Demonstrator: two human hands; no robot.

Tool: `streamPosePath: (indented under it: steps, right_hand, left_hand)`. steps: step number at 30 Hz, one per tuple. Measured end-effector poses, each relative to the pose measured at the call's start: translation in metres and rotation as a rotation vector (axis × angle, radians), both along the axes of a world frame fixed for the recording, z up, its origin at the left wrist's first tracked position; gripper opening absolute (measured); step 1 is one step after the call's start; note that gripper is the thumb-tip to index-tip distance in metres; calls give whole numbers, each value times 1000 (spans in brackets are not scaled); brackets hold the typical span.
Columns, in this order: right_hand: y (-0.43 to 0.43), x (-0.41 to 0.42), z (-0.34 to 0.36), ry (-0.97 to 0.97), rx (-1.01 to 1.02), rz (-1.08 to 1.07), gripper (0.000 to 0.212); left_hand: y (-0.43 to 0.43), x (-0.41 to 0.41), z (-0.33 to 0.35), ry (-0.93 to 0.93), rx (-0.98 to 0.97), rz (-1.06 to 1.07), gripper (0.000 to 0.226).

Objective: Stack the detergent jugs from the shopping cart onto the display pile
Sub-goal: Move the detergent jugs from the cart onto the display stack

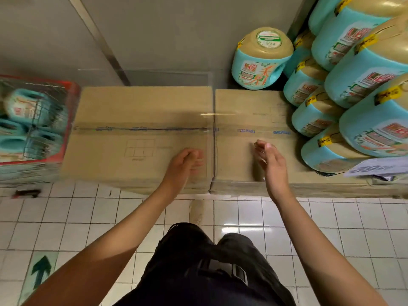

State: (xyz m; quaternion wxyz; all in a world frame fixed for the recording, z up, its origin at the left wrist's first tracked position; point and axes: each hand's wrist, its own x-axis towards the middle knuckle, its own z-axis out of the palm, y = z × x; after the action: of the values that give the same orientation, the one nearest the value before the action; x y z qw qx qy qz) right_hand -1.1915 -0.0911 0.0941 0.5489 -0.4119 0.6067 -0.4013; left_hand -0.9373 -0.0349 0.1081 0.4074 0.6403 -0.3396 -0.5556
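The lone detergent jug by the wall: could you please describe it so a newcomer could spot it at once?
Find the right-hand cardboard box of the two side by side. Beyond its far edge, by the grey wall, stands the lone jug, left of the slanting display pile. Unlike the stacked ones, it shows a round green-and-white label on top.

Jugs [362,69] on my right: turquoise body, tan top, yellow sticker with black marks, white label with red lettering. Lone jug [260,60]: same colours, and I note a green-and-white round label on its tan top. Cart [72,89]: red rim, grey wire grid, turquoise showing through. Boxes [141,107]: plain brown, blue print along clear tape, thin line grid on the left one. Floor [331,228]: white square tiles, dark grout. Arrow [40,270]: dark green on pale green. My shorts [198,272]: black. Wall [165,29]: grey.
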Motion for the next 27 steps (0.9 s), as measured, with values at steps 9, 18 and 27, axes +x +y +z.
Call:
streamPosePath:
  steps: [9,18,27]
  right_hand:
    - [112,-42,-4,-51,50,296,40]
    - [194,-29,-22,29,224,617,32]
    - [276,186,-9,33,232,1142,24]
  left_hand:
    - [162,-40,-7,53,13,373,26]
    - [347,-51,-14,46,134,635,31]
    - [505,42,-19,146,223,1082,58]
